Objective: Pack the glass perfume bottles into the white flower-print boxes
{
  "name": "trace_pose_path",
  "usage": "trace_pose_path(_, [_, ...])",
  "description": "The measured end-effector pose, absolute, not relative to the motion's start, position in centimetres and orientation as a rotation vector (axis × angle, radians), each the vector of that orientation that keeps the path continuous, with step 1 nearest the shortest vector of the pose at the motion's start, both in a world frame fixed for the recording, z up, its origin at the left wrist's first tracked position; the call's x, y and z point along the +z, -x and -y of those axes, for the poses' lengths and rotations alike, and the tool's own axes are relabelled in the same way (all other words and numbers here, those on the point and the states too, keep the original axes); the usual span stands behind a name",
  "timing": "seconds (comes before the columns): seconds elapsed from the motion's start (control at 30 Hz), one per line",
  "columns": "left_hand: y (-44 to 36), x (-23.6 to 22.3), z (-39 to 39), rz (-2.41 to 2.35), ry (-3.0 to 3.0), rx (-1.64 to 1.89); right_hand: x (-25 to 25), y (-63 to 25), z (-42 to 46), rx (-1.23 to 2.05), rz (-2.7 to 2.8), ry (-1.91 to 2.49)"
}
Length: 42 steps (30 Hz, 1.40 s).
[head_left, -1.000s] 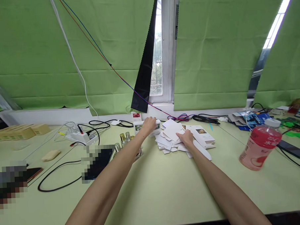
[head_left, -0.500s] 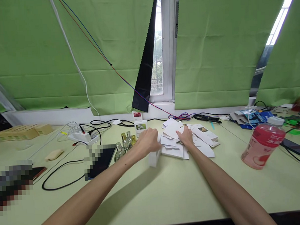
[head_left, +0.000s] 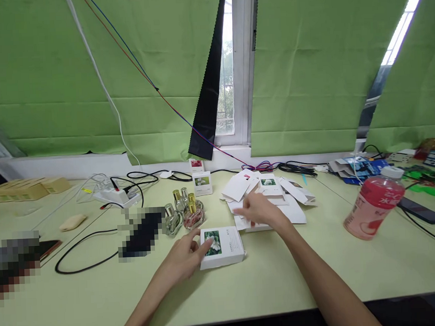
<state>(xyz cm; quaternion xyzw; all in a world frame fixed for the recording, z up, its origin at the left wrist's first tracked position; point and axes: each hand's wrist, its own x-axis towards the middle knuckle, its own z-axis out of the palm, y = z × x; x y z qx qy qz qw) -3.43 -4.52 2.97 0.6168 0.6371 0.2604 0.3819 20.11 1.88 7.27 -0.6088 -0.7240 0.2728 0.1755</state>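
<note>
My left hand [head_left: 189, 253] grips the left end of a white carton [head_left: 226, 244] with a white-flower picture, thumb on its top face. The carton lies near the front of the table. Just beyond its right end hovers my right hand [head_left: 259, 209], fingers curled and partly hidden; whether it holds anything does not show. Behind that hand is a pile of flattened white cartons [head_left: 293, 210], one with a flower picture uppermost. Several small glass perfume bottles [head_left: 194, 214] with gold and silver caps stand left of the pile. A small white box [head_left: 203, 183] stands upright behind them.
A pink drink bottle [head_left: 374, 204] stands on the right, near a dark phone [head_left: 423, 210]. On the left lie a white power strip [head_left: 120, 198], a black cable [head_left: 81, 272] and a beige soap-like piece [head_left: 73, 222]. Yellowish boxes [head_left: 27, 189] line the back left.
My left hand has brought the white carton from the back toward the front, where it now lies flat. My right hand has lifted off the pile and moved forward and left. The pile has shifted.
</note>
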Motion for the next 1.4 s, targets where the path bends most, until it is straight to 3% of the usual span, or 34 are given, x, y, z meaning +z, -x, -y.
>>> trace_pose_path(0.1, [3.9, 2.0, 4.9, -1.553, -1.475, 0.676, 6.3, -20.2, -0.6, 1.231, 2.21, 1.664])
trace_pose_path(0.23, [4.0, 1.0, 5.1, -1.452, -1.357, 0.782, 3.7, -20.4, -1.0, 1.543, 2.182, 1.608])
trace_pose_path(0.5, [4.3, -0.5, 5.2, -1.525, -1.381, 0.876, 2.3, -22.2, -2.3, 1.62, 2.042, 1.59])
trace_pose_path(0.77, [4.3, 0.9, 6.1, -1.579, -1.306, 1.071, 2.8, -21.5, -1.3, 1.437, 2.084, 1.701])
trace_pose_path(0.97, [4.6, 1.1, 6.5, -1.282, -1.051, 1.257, 4.5, -18.5, 1.1, 0.447, 2.119, 1.498])
trace_pose_path(1.13, [4.7, 1.9, 7.0, -1.219, -1.222, 1.156, 3.5, -16.6, 1.9, 0.593, 2.518, 0.97])
trace_pose_path(1.4, [5.1, 2.3, 8.2, -1.257, -1.341, 0.856, 2.1, -16.0, 1.7, 0.57, 2.631, 0.986])
